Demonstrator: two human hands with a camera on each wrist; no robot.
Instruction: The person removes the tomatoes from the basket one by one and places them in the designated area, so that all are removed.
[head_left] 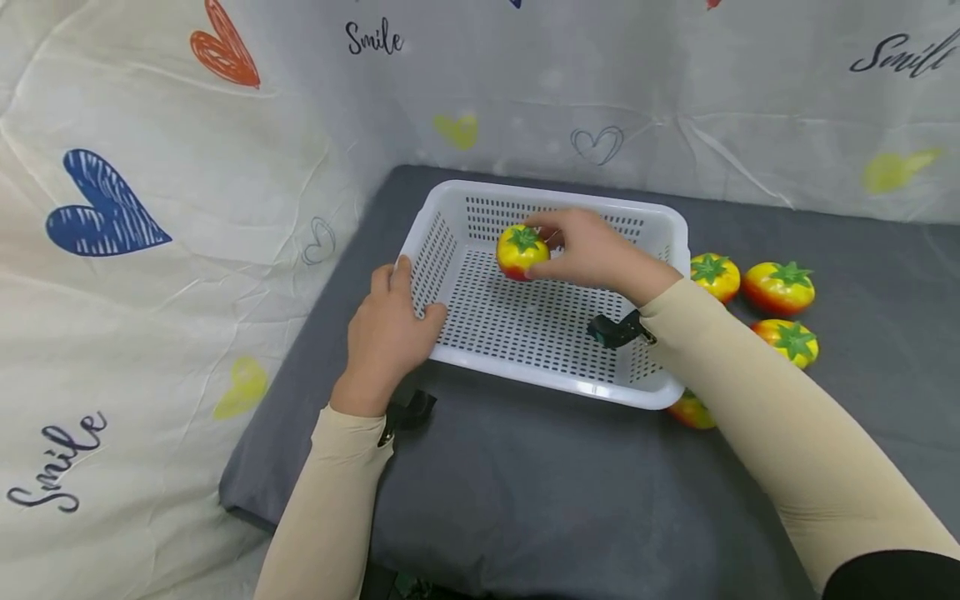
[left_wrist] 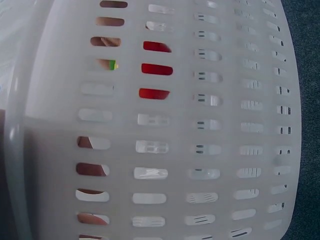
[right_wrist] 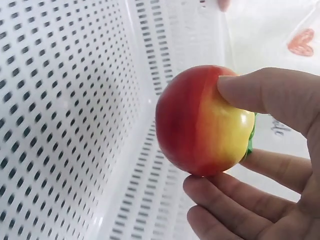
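My right hand (head_left: 588, 250) pinches a yellow-and-red toy tomato (head_left: 522, 252) with a green leafy top, above the floor of a white perforated basket (head_left: 551, 387). Thumb and fingertips sit on opposite sides of the tomato (right_wrist: 200, 122) in the right wrist view. At the basket's left end, my left hand (head_left: 390, 333) grips the rim, its thumb over the inner side. The left wrist view is filled by the basket's slotted wall (left_wrist: 175, 135), with red of the tomato and bits of skin showing through the slots.
Several similar tomatoes lie on the grey cloth right of the basket, among them one at the back (head_left: 778, 287) and one nearer (head_left: 787, 342). Another tomato (head_left: 692, 410) is partly hidden by the basket corner and right sleeve. A printed white curtain (head_left: 525, 83) hangs behind and left.
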